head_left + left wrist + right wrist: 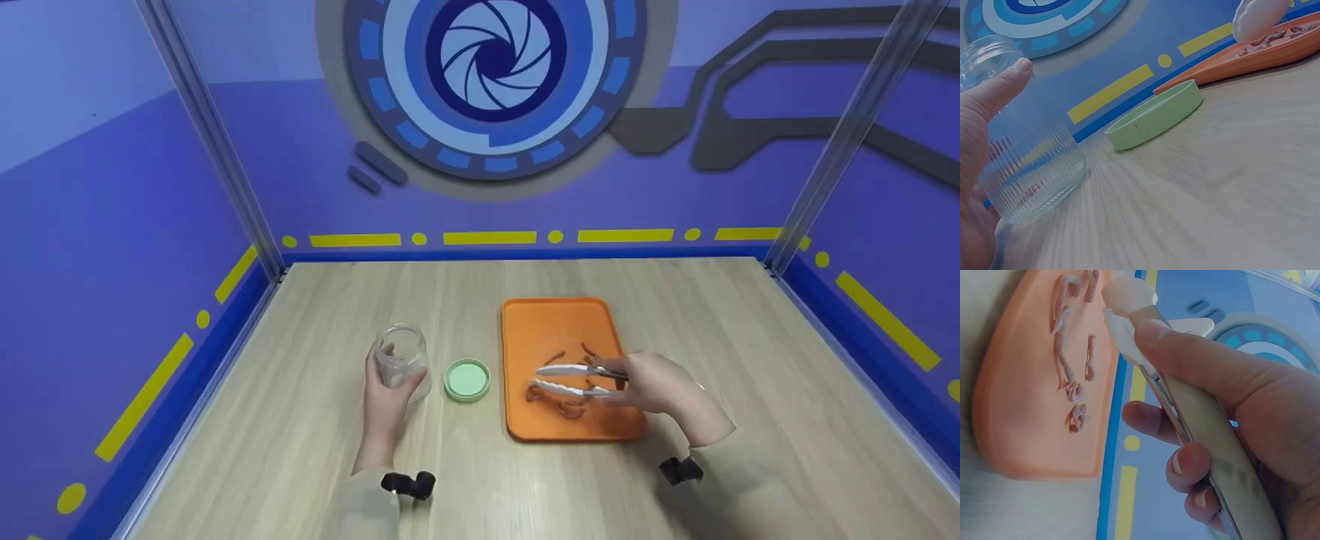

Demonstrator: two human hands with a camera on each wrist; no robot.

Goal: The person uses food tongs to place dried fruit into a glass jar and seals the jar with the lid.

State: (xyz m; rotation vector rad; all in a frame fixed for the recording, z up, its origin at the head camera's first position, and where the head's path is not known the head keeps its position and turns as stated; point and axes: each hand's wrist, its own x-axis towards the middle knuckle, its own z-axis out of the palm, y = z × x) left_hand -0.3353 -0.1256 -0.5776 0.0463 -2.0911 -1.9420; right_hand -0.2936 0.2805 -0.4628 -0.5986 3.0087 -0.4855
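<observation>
My left hand [388, 397] grips a clear ribbed glass jar [405, 352], thumb on the near side; the jar has no lid on and stands on the table. In my right hand [660, 382] is a pair of tongs [574, 379] with pale scalloped tips, held spread apart over an orange tray [559, 322]. Several thin reddish-brown strips [1061, 343] lie scattered on the tray, some under the tongs in the head view. Between jar and tray lies a round light-green lid [467, 379], its rim upward in the left wrist view.
The wooden table [480, 480] is bounded by blue-purple printed panels [480, 202] at the back and both sides, with metal posts [217, 150] at the corners. A black wrist camera strap [409, 484] sits on each sleeve.
</observation>
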